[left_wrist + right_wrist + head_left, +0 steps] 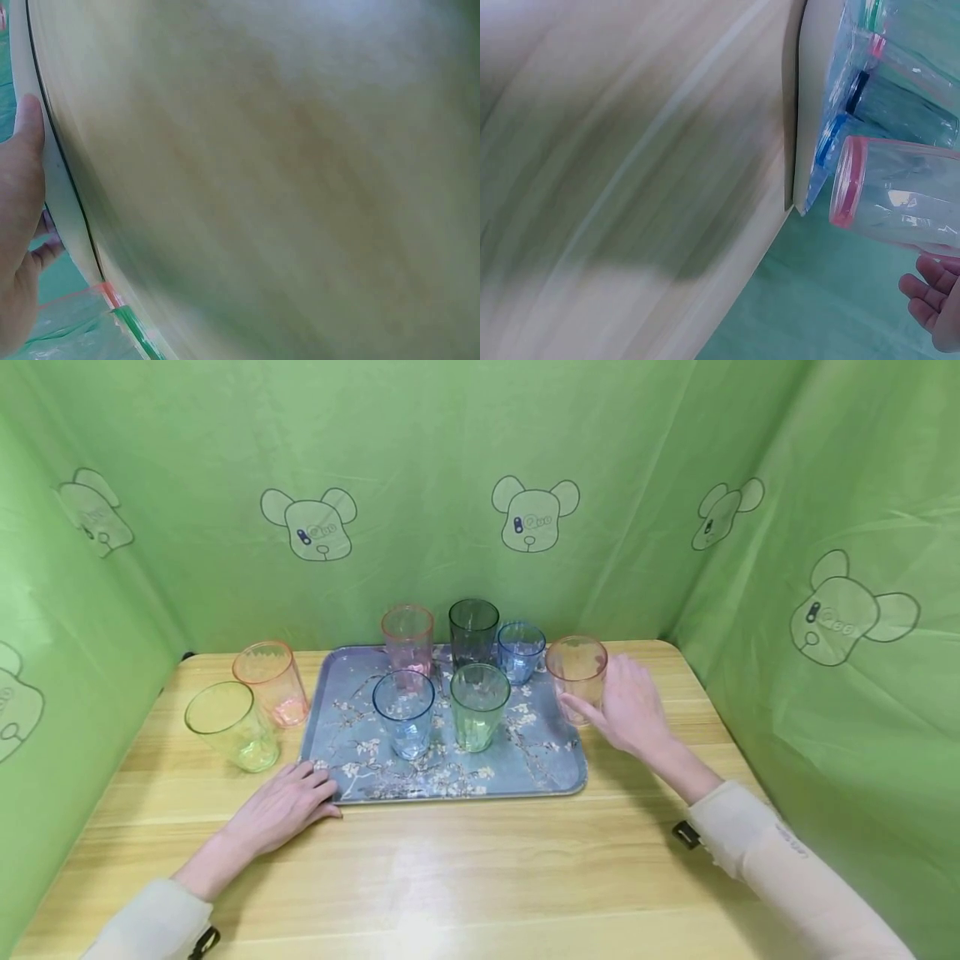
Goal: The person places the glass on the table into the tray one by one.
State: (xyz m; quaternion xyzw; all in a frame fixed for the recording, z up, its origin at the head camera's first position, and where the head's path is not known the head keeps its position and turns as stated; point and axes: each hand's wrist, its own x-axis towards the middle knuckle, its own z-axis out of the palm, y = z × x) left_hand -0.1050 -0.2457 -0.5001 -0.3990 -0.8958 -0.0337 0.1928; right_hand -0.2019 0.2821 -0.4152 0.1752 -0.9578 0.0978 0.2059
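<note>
My left hand [288, 806] holds the front left corner of a flowered blue-grey tray [375, 789]. In the left wrist view the thumb lies along the tray's outer edge, and two fingertips show around the corner. At the tray's right end my right hand [633, 706] grips a clear pink glass [576, 672], thumb across its near side. In the right wrist view this glass's base looks raised above the tray. Standing on the tray are a blue glass [405, 714], a green glass [480, 710], a pink glass [408, 643], a dark glass [474, 635] and a blue mug [521, 653].
Left of the tray, an orange-red glass [272, 681] and a yellow-green glass [232, 727] stand on the wooden table [450, 877]. Green curtains [420, 443] enclose the table at the back and both sides.
</note>
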